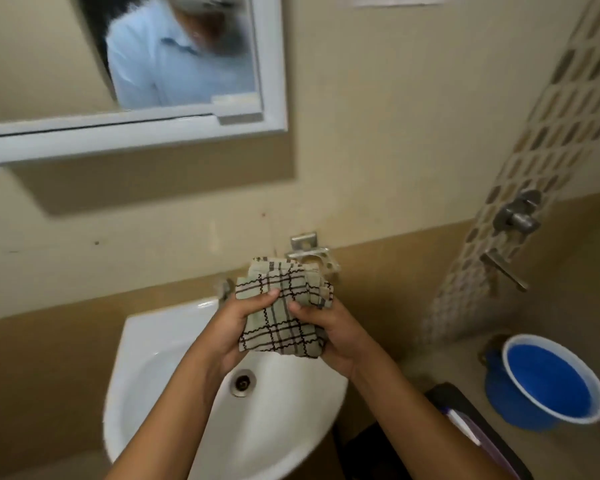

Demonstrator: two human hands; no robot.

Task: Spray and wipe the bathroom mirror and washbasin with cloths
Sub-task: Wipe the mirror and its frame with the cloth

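Beige cotton cloth with dark check lines (282,317), folded thick, is held above the white ceramic washbasin (160,344), over its rear rim. It is gripped from both sides: left hand (238,327) with thumb curled over the near left edge, right hand (329,332) with thumb pressed on the right fold. The white-framed wall mirror (271,64) lies up and to the left, nearer the left hand; the basin lies directly below. No brand, label or legible writing is seen.
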